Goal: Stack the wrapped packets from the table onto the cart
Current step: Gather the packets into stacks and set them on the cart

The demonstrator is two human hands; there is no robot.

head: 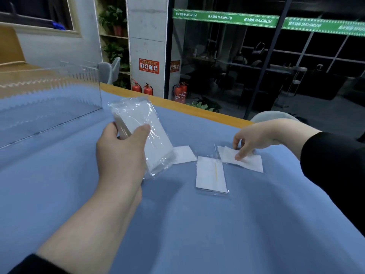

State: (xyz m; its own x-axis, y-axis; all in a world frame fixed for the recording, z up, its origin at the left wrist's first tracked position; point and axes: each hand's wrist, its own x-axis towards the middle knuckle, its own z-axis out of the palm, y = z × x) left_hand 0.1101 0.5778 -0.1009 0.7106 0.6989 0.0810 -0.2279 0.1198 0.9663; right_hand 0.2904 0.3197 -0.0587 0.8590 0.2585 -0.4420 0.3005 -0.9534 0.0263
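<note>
The left hand [122,153] grips a stack of wrapped packets [146,135] above the blue table [197,224], its long axis running near-right to far-left. The right hand [250,139] pinches a flat packet [246,160] lying crosswise; another packet [210,177] lies lengthwise nearer. Beyond, green banners [227,17] read "MAXIMUM".

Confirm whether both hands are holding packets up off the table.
No: the left hand holds a stack of packets aloft, the right hand pinches a packet lying on the table.
</note>
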